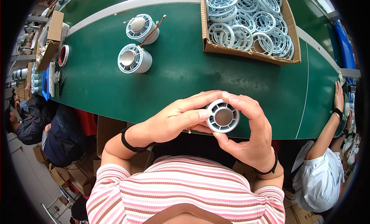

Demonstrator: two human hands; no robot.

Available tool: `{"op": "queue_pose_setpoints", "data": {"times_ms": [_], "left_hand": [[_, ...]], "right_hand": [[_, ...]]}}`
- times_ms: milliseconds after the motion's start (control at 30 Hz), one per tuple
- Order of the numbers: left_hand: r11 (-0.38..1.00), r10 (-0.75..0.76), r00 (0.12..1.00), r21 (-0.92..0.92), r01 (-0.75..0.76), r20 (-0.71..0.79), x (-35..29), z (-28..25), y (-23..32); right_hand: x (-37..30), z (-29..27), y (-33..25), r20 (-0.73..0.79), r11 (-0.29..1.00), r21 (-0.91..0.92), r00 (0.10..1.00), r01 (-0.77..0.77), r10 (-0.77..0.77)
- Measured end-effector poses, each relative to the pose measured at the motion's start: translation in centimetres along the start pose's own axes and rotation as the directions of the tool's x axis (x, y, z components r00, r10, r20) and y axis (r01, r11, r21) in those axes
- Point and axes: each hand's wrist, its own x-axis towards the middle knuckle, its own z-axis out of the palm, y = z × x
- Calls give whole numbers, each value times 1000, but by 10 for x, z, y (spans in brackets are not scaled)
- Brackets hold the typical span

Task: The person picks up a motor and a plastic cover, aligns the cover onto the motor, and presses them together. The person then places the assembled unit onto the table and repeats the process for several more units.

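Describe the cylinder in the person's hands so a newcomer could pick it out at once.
Find the green table, then its near edge, where the left hand and right hand meet. Between their fingers is a pale, spoked cylinder with a metal centre. Unlike the two similar cylinders resting farther back and to the left, this one is held.

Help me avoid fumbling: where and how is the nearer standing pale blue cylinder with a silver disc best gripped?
Probably take the cylinder by its smooth side wall, from the right: it stands upright, that side unobstructed, while thin reddish wires show at its far edge.
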Motion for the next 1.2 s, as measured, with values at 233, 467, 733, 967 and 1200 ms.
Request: {"op": "queue_pose_setpoints", "data": {"times_ms": [233, 467, 733, 967, 1200], "left_hand": [[994, -39, 999, 102, 40, -10, 4, 1, 8], [998, -55, 996, -9, 55, -76, -2, 7, 12], [-34, 487, 874, 999, 18, 0, -67, 26, 57], [-406, 680, 732, 857, 318, 50, -53, -25, 87], [-442, 411, 899, 895, 51, 151, -36, -11, 92]], "right_hand": [[0, -2, 3, 24, 1000, -9, 1000, 12, -12], [8, 1, -10, 40, 985, -159, 997, 67, -61], [-12, -54, -19, -72, 761, -636, 992, -128, 107], [-17, -135, 13, -350, 462, -805, 927, -372, 136], [89, -110, -2, 48, 763, -645, 999, 45, -19]]}}
